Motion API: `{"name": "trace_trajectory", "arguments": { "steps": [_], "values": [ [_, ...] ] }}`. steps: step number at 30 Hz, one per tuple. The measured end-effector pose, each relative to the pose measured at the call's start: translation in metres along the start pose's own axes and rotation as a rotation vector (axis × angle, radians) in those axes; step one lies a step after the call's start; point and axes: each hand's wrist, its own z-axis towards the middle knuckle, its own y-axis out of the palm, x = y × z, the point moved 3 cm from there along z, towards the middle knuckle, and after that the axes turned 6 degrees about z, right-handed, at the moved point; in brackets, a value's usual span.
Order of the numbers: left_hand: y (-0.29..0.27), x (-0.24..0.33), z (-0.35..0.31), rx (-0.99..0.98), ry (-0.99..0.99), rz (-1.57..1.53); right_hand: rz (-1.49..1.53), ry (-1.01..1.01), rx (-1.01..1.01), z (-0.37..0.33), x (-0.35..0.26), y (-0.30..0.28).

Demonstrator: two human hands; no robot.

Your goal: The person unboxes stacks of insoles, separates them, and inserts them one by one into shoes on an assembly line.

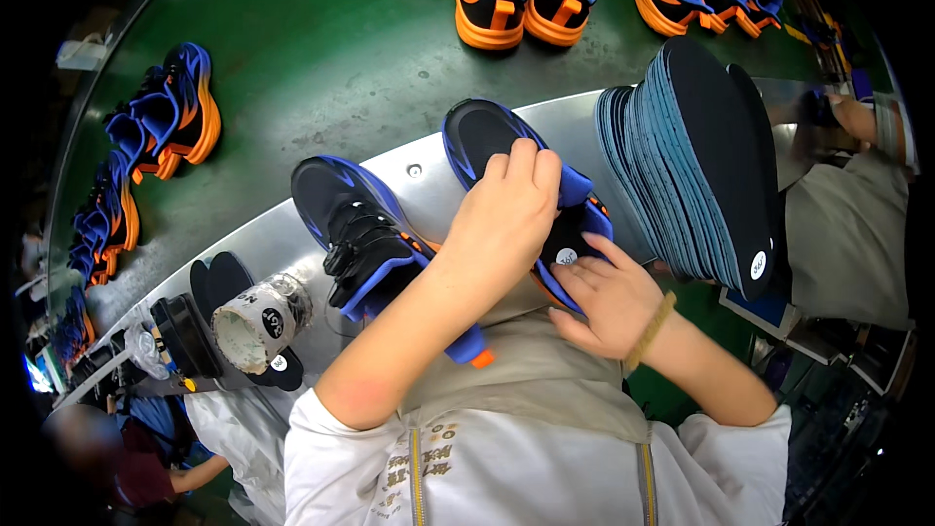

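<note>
A black and blue sneaker (477,131) with orange trim lies in front of me, toe pointing away. My left hand (511,200) is closed over its upper near the tongue; its fingertips are partly hidden. A dark insole (566,258) with a round white label at the heel sits partly in the shoe opening. My right hand (614,307) grips the insole's heel end, fingers on top and thumb at the near side. Left of this shoe, beneath my left forearm, stands a matching sneaker (355,219) with black laces.
A tall stack of insoles (672,175) stands at the right on the metal ledge (419,170). Finished-looking sneakers (492,0) line the green surface (321,39) beyond. More sneakers (156,112), a tape roll (258,321) and loose insoles (222,278) are at the left. Other people are at both sides.
</note>
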Motion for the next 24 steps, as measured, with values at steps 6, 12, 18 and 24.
{"name": "trace_trajectory", "arguments": {
  "steps": [6,12,18,24],
  "values": [
    [-0.009,0.001,-0.003,-0.104,-0.015,0.036,0.256,0.154,0.455,-0.073,0.010,0.021],
    [-0.041,0.002,-0.009,0.220,0.042,0.070,0.456,0.076,0.580,-0.084,0.025,0.046],
    [-0.051,0.067,-0.009,-0.060,0.197,-0.445,0.717,0.149,0.526,-0.090,0.046,0.065],
    [0.047,0.070,0.004,-0.964,0.604,0.649,0.436,-0.110,0.695,-0.074,0.045,0.046]
  ]
}}
